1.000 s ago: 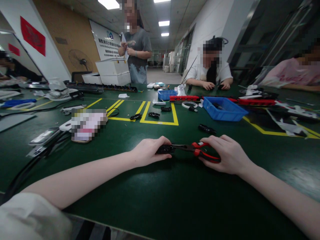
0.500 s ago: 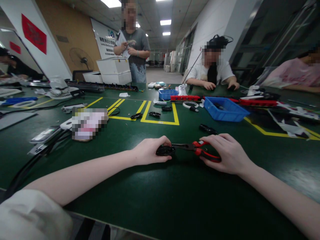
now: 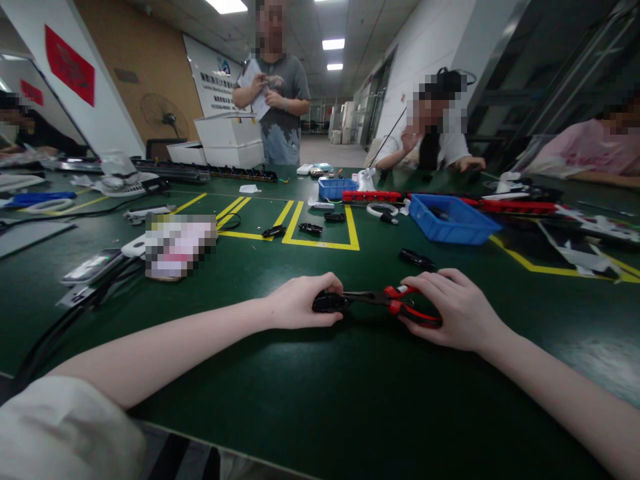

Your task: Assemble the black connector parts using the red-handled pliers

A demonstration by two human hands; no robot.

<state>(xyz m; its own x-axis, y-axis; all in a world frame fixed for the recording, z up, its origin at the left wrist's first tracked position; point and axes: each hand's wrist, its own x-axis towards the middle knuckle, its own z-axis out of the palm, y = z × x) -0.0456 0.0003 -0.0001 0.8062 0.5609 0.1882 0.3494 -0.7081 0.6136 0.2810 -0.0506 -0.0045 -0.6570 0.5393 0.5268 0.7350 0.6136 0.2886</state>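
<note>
Containers: one large blue plastic tray [image 3: 453,232], right of centre on the green table [image 3: 300,393], with a few dark pieces [image 3: 439,213] lying inside, too small to identify. One small blue tray [image 3: 334,190] behind it to the left; contents unclear. One white box [image 3: 235,153] at the far edge, contents hidden.

Grip, left hand [image 3: 300,301]: closed on a small black plastic part [image 3: 327,303], thumb above, fingers below, near the middle of the table. Grip, right hand [image 3: 457,310]: curled about the red-and-black handles of needle-nose pliers [image 3: 393,300]; handles spread partway. The plier tips meet the right end of the black part; whether they clamp it cannot be told.

Pose: left forearm extended from the lower left, right forearm from the lower right; hands facing one another, pliers lying roughly level between.

Adjacent: one loose black piece [image 3: 417,259] beyond the pliers; three black clip-like pieces [image 3: 311,229] by the yellow tape [image 3: 320,245].
</note>
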